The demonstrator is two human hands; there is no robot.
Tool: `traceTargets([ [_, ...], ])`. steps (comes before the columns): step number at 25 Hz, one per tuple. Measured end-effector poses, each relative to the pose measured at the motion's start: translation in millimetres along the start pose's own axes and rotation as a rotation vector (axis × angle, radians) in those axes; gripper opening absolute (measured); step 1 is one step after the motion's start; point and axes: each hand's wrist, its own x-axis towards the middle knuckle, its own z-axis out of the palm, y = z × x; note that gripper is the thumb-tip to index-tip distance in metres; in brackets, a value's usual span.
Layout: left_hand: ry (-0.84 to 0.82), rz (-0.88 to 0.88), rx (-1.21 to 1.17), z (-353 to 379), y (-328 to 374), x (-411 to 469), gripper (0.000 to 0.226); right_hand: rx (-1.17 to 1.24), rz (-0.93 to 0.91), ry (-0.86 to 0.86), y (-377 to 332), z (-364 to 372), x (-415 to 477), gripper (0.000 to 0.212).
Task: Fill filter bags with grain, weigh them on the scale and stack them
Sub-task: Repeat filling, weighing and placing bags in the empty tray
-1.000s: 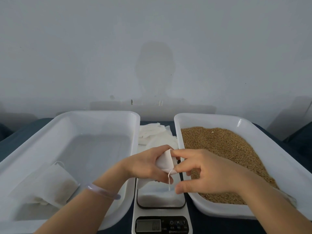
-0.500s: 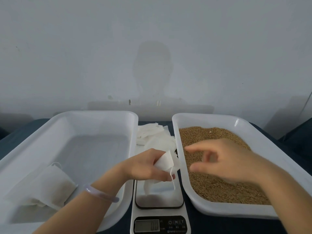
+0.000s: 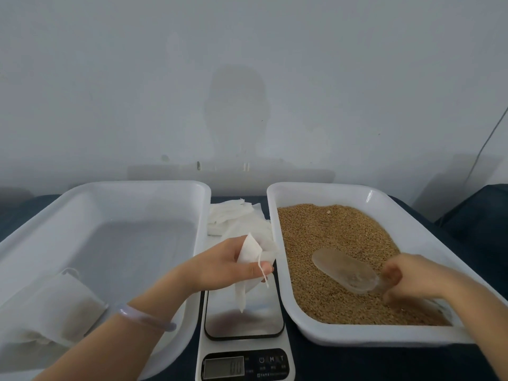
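Observation:
My left hand (image 3: 225,266) pinches an empty white filter bag (image 3: 251,255) with a drawstring, held above the steel pan of the kitchen scale (image 3: 243,320). My right hand (image 3: 412,277) grips the handle of a clear plastic scoop (image 3: 345,270) that lies on the brown grain (image 3: 330,237) in the right white tray (image 3: 275,204). In the near left corner of the left white tray (image 3: 203,188) rest filled filter bags (image 3: 55,312).
A loose pile of spare empty filter bags (image 3: 233,215) lies between the two trays, behind the scale. Everything stands on a dark blue tabletop (image 3: 330,361) against a pale wall. A thin cable (image 3: 489,138) hangs at the far right.
My right hand let go of the bag's mouth, moved right over the grain tray and took hold of the scoop. The left hand kept the bag above the scale.

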Motion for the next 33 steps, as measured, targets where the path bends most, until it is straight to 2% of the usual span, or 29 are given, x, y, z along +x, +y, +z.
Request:
traceTargets([
  [4, 0.013, 0.040, -0.063, -1, 1, 1, 0.029, 0.048, -0.008, 0.037, -3, -3, 9, 0.014],
  [8, 0.021, 0.035, -0.140, 1, 1, 2, 0.022, 0.116, 0.052, 0.156, -11, -20, 21, 0.029],
  [10, 0.020, -0.001, -0.136, 0, -1, 3, 0.028, 0.036, 0.055, 0.235, -19, -21, 30, 0.040],
  [12, 0.016, -0.016, -0.135, 0, -2, 3, 0.029, -0.023, 0.008, 0.240, -27, -14, 40, 0.045],
  [16, 0.001, -0.026, -0.148, -1, -3, 4, 0.028, 0.162, -0.127, 0.050, -28, 2, 51, 0.026],
  [18, 0.002, -0.038, -0.144, 0, -2, 4, 0.026, 0.260, -0.151, 0.024, -24, 4, 53, 0.020],
  [21, 0.009, -0.048, -0.149, 1, -1, 4, 0.027, 0.188, -0.139, 0.109, -17, 4, 56, 0.016],
  [25, 0.012, -0.044, -0.179, 1, 1, 3, 0.026, -0.140, -0.087, 0.342, -10, 0, 58, 0.017],
  [33, 0.009, -0.057, -0.137, 1, -1, 4, 0.026, 0.128, -0.121, 0.346, 3, 0, 62, 0.012],
])
